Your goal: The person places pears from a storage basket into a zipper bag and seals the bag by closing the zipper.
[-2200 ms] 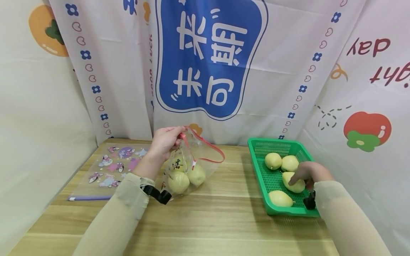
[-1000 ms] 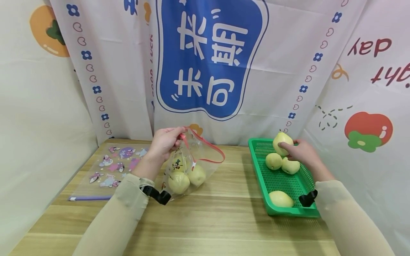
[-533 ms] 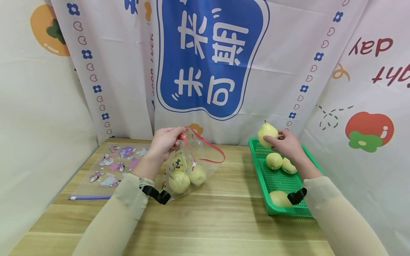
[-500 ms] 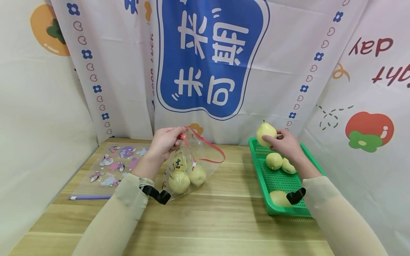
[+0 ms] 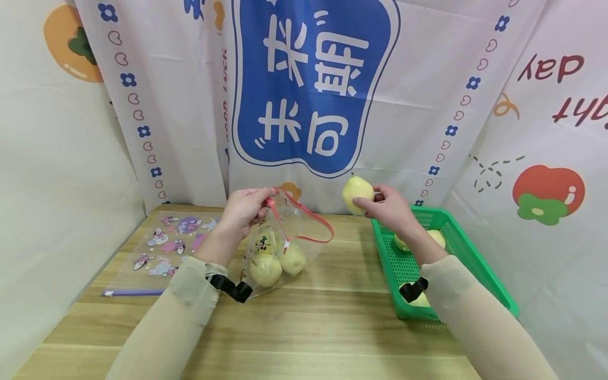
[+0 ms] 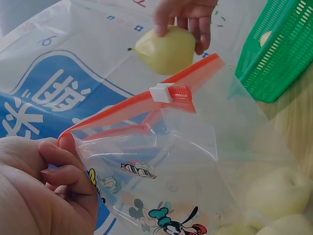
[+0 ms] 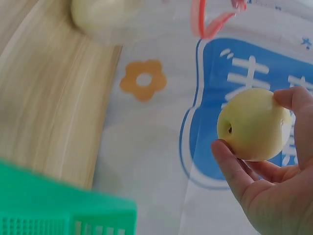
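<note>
My left hand (image 5: 243, 211) pinches the red-edged mouth of a clear zip bag (image 5: 309, 248) with cartoon prints. The bag's mouth gapes open, and a white slider (image 6: 160, 93) sits on the red zip strip. Several pale yellow pears (image 5: 265, 270) lie in the bottom of the bag. Between the bag and the basket, my right hand (image 5: 391, 211) holds a pear (image 5: 357, 193) in the air, stem upward. In the right wrist view, thumb and fingers grip that pear (image 6: 168, 51) around its sides, with its base showing.
A green plastic basket (image 5: 480, 269) stands at the right with more pears (image 5: 436, 238) inside, partly hidden by my right forearm. At the left, a flat printed zip bag (image 5: 152, 248) with a purple slider strip lies on the wooden table (image 5: 304, 338). A printed cloth (image 5: 190, 132) hangs behind.
My right hand has taken a pear from the basket, lifted it and carried it left past the basket's edge toward the bag. My left hand and the bag have stayed still.
</note>
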`<state>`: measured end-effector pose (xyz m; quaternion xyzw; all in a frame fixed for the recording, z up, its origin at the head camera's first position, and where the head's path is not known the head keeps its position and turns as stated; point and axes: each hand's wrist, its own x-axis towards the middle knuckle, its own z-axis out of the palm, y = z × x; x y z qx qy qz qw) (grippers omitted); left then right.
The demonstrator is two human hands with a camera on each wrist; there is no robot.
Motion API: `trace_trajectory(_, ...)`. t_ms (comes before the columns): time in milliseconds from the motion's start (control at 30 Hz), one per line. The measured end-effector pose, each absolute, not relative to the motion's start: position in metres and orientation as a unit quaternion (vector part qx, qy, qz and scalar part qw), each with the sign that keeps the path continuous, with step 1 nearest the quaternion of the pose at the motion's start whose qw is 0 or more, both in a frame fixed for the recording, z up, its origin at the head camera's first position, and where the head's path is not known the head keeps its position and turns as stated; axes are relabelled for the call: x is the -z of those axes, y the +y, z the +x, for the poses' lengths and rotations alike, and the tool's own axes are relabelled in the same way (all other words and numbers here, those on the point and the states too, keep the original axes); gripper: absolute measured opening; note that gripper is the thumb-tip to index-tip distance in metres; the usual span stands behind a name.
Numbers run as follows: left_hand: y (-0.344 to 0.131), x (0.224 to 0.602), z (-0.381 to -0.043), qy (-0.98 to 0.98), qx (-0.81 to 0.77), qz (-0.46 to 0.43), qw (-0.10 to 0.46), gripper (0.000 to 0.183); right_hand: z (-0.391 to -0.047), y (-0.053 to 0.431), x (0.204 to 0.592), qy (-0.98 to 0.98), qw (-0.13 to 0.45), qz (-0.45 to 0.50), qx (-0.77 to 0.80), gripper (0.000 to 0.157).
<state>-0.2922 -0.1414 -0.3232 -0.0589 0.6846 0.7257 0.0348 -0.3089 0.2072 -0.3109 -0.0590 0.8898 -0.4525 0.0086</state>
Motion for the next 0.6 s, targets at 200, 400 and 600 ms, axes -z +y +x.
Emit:
trace_trajectory(200,-0.142,0.323,-0.293,0.685,-0.725,-0.062,0.038,0.028,-0.305,0.180,0.303,0.882,0.006,-0.071,0.466,0.074)
trace_trajectory(400,-0.143,0.322,-0.293,0.685,-0.725,-0.063,0.041,0.027,-0.299,0.157,0.299,0.873,0.009,-0.099,0.477,0.068)
trace_trajectory(600,-0.143,0.322,-0.293,0.690,-0.719,-0.067,0.042,0.024,-0.292,0.138,0.300,0.863,0.020,-0.127,0.488,0.062)
